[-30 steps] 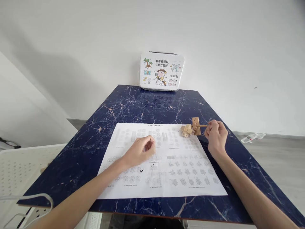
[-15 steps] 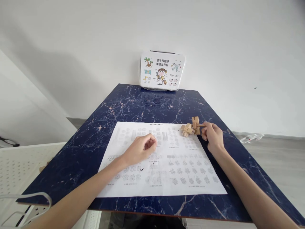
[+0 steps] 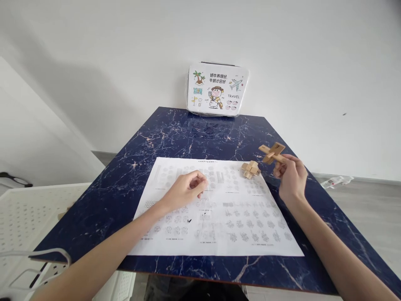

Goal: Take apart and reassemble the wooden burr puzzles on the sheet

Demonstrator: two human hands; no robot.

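Observation:
My right hand (image 3: pixel 293 175) pinches one end of a wooden interlocking puzzle (image 3: pixel 273 153), made of crossed light-brown pieces with a dark mark on one face. It is held up over the right side of the table. Just left of it, a second wooden puzzle (image 3: pixel 251 169) of interlocked blocks sits on the upper right corner of a printed sheet (image 3: pixel 219 246). My left hand (image 3: pixel 188 190) rests on the sheet's middle, fingers curled in; whether anything is inside them is hidden. Rows of small diagrams cover the sheet.
The blue marbled table (image 3: pixel 175 129) meets a white wall at the back. A white cartoon-printed case (image 3: pixel 217 90) leans there. A white perforated surface (image 3: pixel 37 213) and a pale cable (image 3: pixel 62 252) lie at the left. Clear plastic packaging (image 3: pixel 336 182) is on the floor at right.
My right hand has lifted its wooden puzzle up and slightly right, away from the other one, and turned it. My left hand stays on the sheet. The view has shifted slightly.

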